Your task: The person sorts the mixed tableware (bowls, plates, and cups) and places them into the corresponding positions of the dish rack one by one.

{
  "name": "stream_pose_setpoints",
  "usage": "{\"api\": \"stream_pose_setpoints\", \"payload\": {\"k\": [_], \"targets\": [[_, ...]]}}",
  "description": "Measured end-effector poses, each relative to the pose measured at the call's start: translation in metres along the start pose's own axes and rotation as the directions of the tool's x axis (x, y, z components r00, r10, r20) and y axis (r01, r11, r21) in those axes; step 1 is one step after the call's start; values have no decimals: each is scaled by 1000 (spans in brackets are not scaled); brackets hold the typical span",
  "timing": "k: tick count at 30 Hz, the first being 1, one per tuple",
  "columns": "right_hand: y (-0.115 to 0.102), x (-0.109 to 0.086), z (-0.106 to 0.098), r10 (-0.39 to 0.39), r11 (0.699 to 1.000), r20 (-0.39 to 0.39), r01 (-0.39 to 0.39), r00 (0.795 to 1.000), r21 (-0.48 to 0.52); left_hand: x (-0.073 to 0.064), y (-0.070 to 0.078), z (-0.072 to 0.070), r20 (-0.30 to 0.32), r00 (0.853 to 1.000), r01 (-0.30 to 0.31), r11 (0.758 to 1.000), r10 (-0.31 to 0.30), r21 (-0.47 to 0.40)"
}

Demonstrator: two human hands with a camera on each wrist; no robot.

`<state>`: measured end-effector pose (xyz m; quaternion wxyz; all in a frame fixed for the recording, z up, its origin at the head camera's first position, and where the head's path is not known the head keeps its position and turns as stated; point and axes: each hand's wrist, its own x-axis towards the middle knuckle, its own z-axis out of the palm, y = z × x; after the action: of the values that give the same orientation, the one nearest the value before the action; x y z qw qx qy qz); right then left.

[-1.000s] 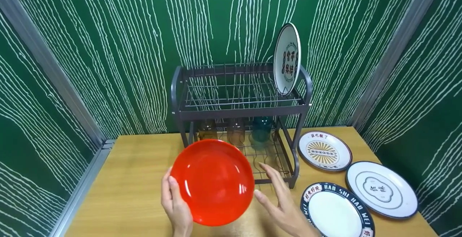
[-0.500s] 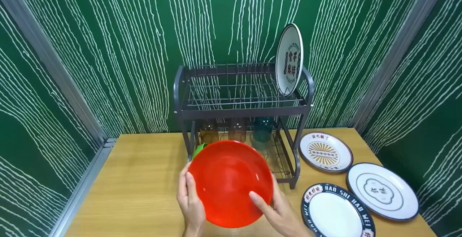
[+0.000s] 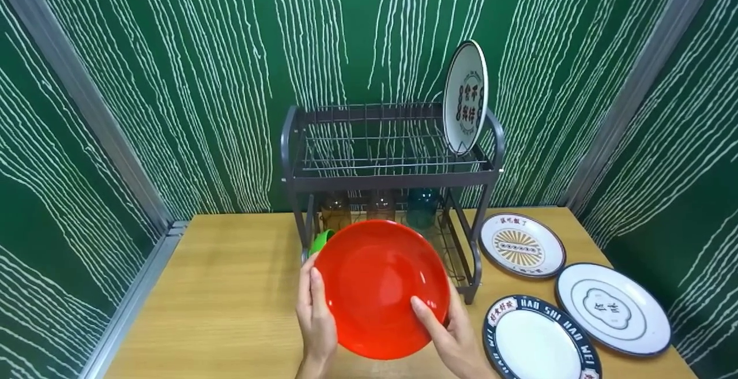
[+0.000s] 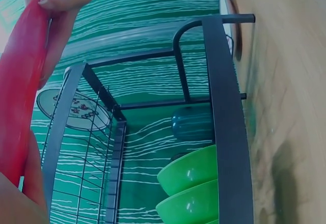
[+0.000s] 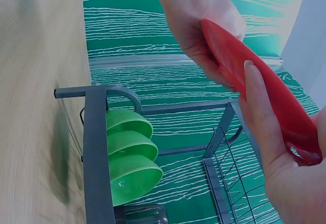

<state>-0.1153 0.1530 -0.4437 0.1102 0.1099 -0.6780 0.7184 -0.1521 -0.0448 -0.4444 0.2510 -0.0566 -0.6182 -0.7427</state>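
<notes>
A round, glossy red plate (image 3: 380, 286) is held up in front of the rack, its face toward the head camera. My left hand (image 3: 317, 321) grips its left rim, thumb on the near face and fingers behind. At the lower right rim, my right hand (image 3: 452, 336) pinches the plate between the thumb on its face and the fingers behind. Both wrist views show the plate from the side, clear of the table. Behind it stands a dark two-tier dish rack (image 3: 392, 180). A white plate with red characters (image 3: 466, 99) stands upright at the upper tier's right end.
Green bowls (image 5: 133, 152) sit in the lower tier at left, beside amber (image 3: 335, 214), pinkish (image 3: 380, 206) and teal (image 3: 422, 209) glasses. On the table's right lie a sunburst plate (image 3: 523, 245), a ring-patterned plate (image 3: 614, 310) and a dark-rimmed plate (image 3: 541, 344). Green walls enclose the table (image 3: 219, 286).
The red plate has shifted right in the head view. My right hand, apart from it at first, has taken hold of its right rim. A green bowl behind has come into sight.
</notes>
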Motion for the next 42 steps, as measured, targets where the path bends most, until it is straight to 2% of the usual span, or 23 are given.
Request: {"api": "stream_pose_setpoints", "payload": {"k": [2, 7, 16, 20, 28, 35, 42], "targets": [[-1, 1, -1, 14, 1000, -18, -14, 1000, -5, 1, 1, 2, 19, 1000, 8, 1000, -8, -4], [-3, 4, -4, 70, 998, -46, -70, 997, 1, 7, -2, 3, 56, 998, -41, 999, 40, 13], [-9, 6, -9, 65, 997, -76, -68, 995, -42, 20, 2, 1, 73, 990, -129, 989, 123, 74], [-11, 7, -11, 36, 996, -109, -44, 993, -74, 30, 2, 0, 46, 987, -159, 986, 157, 51], [-17, 9, -17, 43, 993, -156, -59, 987, -100, 51, -4, -3, -87, 974, -209, 978, 210, 22], [-26, 14, -24, 33, 993, -192, -53, 981, -103, 71, -9, -7, -125, 969, -202, 975, 213, 97], [-36, 17, -31, -38, 991, -204, 10, 978, -136, 88, -16, -12, -96, 982, -142, 971, 162, 191]]}}
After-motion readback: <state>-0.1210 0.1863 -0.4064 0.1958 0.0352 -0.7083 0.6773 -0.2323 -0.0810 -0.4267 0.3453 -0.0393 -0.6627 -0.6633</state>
